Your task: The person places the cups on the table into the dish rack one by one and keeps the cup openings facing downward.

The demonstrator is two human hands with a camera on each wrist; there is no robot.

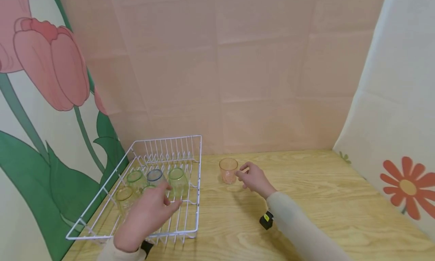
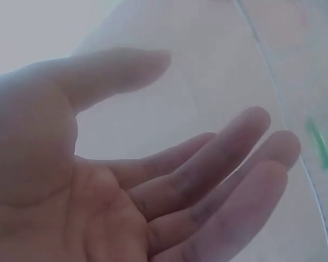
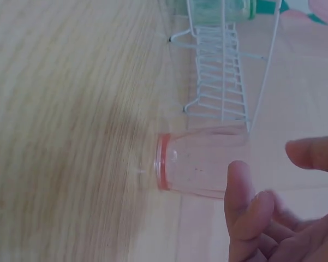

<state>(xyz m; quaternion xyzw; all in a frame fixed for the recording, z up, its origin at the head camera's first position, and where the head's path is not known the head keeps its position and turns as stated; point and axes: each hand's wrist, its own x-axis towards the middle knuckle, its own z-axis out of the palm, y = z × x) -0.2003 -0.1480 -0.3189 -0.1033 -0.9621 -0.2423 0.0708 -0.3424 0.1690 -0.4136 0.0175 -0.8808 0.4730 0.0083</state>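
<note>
A clear orange-pink glass [image 1: 228, 173] stands upright on the wooden table, right of the white wire dish rack [image 1: 90, 238]. Beside the glass's rim is my right hand [image 1: 255, 179], thumb and fingers apart. The right wrist view shows those fingers overlapping the mouth of the glass [image 3: 202, 164], with nothing gripped. Over the rack's front part hovers my left hand [image 1: 149, 212], its palm empty in the left wrist view and its fingers loosely bent. It partly covers the glasses in the rack: a yellow one [image 1: 124, 196], a blue-rimmed one [image 1: 155, 175] and several green ones [image 1: 178, 183].
Wire tines line the rack's back end, close to the pink cloth [image 1: 265, 83] behind the table. Tulip-printed cloth [image 1: 54, 64] borders the left side, and a white cloth with a red flower [image 1: 408, 187] the right. Bare wood table [image 1: 323, 193] extends to the right.
</note>
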